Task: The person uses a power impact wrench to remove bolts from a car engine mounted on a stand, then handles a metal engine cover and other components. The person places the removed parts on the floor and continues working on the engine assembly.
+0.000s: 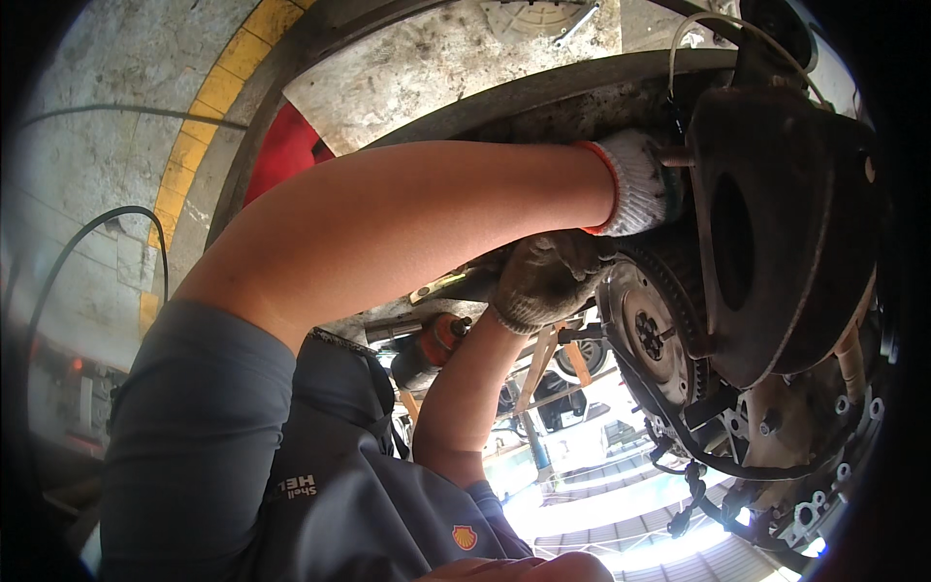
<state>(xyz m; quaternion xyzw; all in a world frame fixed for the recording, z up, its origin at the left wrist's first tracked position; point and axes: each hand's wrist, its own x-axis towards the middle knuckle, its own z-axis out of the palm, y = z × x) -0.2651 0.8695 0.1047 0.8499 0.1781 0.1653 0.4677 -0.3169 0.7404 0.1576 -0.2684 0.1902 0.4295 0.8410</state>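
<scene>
My left arm reaches across to the right. My left hand (640, 184), in a white knit glove with an orange cuff, goes in behind a large dark metal part (795, 175) with an oval opening. Its fingers are hidden there. Just below the left wrist is my right hand (548, 279), in a dirt-darkened glove. Its fingers are curled closed next to the upper edge of a round, toothed metal flywheel (630, 310). What they grip, if anything, does not show.
A dark hose (737, 472) and wiring run below the flywheel along the engine casing (786, 422). A stained light board (388, 87) lies at the top, with a wrench (578, 24) on it. An orange-and-black object (432, 349) lies near my right forearm. Black cable (92, 233) loops at left.
</scene>
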